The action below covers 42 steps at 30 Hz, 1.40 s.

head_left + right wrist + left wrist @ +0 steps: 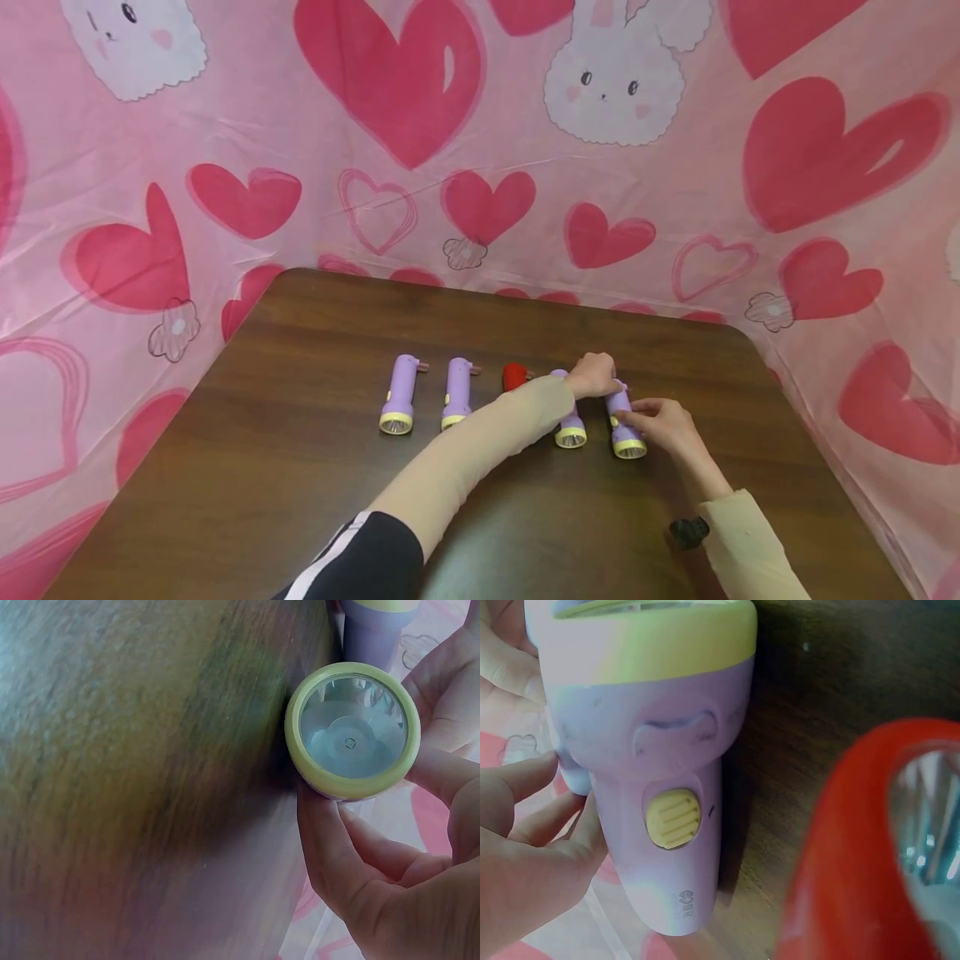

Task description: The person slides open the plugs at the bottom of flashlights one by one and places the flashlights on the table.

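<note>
A purple flashlight point(627, 432) with a yellow rim lies at the right end of a row, lens toward me. My left hand point(594, 373) pinches its far end. My right hand point(667, 423) grips its side, thumb near the yellow switch; its fingers curl beside the lens head point(352, 735) in the right wrist view. Just left lies another purple flashlight point(572, 435), partly behind my left forearm; it fills the middle of the left wrist view, with a yellow slide switch point(673, 817). The red flashlight point(847, 877) beside it is mostly hidden by my sleeve in the head view.
Two more purple flashlights, one at the row's left end point(402, 392) and one beside it point(457, 390), have prongs sticking out near their far ends. All lie on a dark brown wooden table point(300, 500). A pink heart-patterned cloth point(487, 108) hangs around the table.
</note>
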Available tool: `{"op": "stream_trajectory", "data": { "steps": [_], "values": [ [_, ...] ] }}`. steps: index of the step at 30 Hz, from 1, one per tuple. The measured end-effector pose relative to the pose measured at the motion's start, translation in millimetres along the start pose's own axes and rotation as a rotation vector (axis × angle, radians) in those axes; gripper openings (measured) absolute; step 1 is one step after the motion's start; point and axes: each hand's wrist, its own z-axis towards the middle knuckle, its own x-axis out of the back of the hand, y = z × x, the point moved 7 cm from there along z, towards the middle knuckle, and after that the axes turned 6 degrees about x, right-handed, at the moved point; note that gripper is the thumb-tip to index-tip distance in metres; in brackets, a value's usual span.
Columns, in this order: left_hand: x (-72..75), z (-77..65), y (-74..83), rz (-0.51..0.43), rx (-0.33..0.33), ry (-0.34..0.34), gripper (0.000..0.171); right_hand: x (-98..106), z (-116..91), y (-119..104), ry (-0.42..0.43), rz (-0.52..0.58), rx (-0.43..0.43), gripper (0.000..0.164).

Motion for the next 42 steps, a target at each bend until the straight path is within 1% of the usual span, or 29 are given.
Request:
{"op": "stream_trajectory", "data": {
  "steps": [4, 9, 14, 18, 21, 27, 32, 35, 38, 42],
  "values": [
    [-1.2, 1.2, -0.3, -0.005, 0.014, -0.001, 0.023, -0.5, -0.5, 2.1, -0.001, -0.004, -0.009, 0.059],
    [-1.8, 1.5, 0.9, -0.011, 0.006, -0.001, 0.022, 0.8, -0.6, 2.3, 0.008, -0.010, -0.014, 0.060],
    [-3.2, 1.7, 2.3, 0.008, -0.004, -0.002, 0.023, 0.7, -1.8, 0.4, 0.000, -0.005, -0.013, 0.059],
    [-3.2, 3.1, 3.0, 0.042, -0.016, 0.012, 0.022, 0.0, -3.1, -2.6, -0.021, 0.011, 0.001, 0.057],
    [-3.8, 4.8, 2.5, 0.054, -0.013, 0.011, 0.023, -0.6, -3.5, -4.7, -0.034, 0.021, 0.012, 0.056],
    [-5.5, 6.7, 1.7, 0.055, -0.003, -0.002, 0.024, -0.4, -5.3, -5.7, -0.031, 0.013, 0.017, 0.055],
    [0.2, 5.4, -4.3, 0.084, -0.011, 0.016, 0.021, -1.2, -6.0, -7.0, -0.048, 0.071, 0.019, 0.055],
    [6.5, 2.8, -6.2, 0.076, -0.022, 0.023, 0.020, 0.2, -7.0, -6.9, -0.047, 0.091, 0.014, 0.054],
    [12.7, -0.3, -7.3, 0.048, -0.048, 0.018, 0.020, 3.8, -8.0, -9.0, -0.025, 0.047, 0.042, 0.052],
    [21.5, -5.6, -10.4, 0.043, -0.095, 0.008, 0.022, 10.8, -9.1, -16.0, 0.044, -0.100, 0.109, 0.048]
  ]
}}
